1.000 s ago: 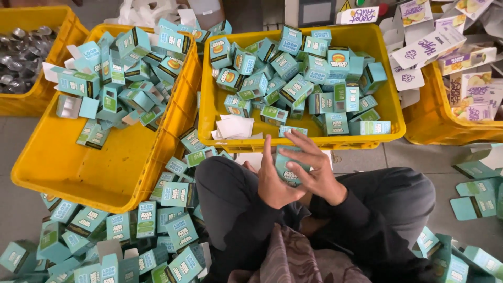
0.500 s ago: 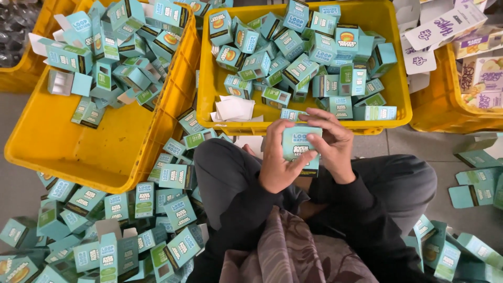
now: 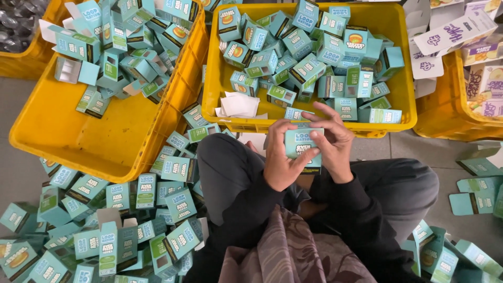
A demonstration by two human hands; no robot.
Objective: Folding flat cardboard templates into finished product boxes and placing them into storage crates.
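Both hands are wrapped round one small teal cardboard carton, held up over the lap: left hand cups it from below with the thumb across the front, right hand pinches the top edge, fingers spread like it's working a flap. Holding it mid-air makes sense, since the person sits cross-legged on the grey floor with no counter around. Straight ahead, the yellow plastic crate of matching cartons sits within easy reach, white paper slips at its near edge. More cartons are heaped on the floor by the left knee.
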